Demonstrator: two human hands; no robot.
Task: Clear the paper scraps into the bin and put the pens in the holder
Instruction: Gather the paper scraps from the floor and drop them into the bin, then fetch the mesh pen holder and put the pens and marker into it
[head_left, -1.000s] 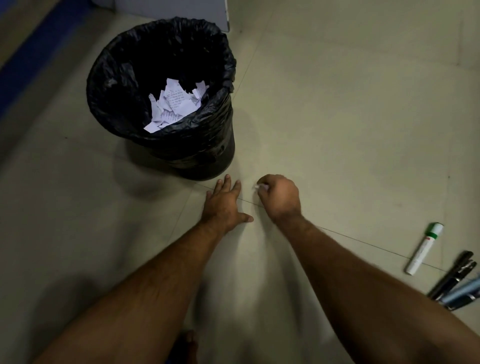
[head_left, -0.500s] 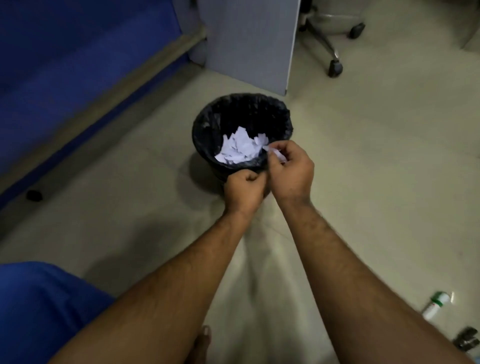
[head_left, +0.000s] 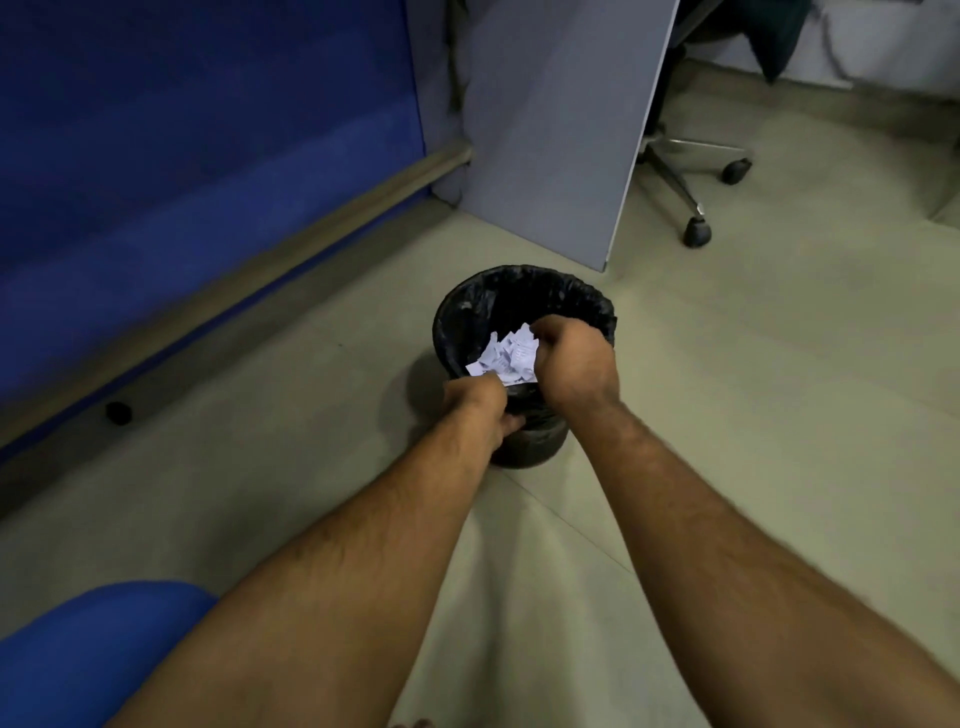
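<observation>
Paper scraps (head_left: 506, 356) fill the bin (head_left: 519, 291) beneath both curled hands.

No words, labels, brands or numbers are showing clearly enough to read. The paper scraps (head_left: 506, 353) lying in the bin (head_left: 524, 291) are carrying faint grey lines of what is looking like print or handwriting, but the marks are coming out too small and blurred to make out a single letter. Nothing else in view is bearing any writing or sign.
</observation>
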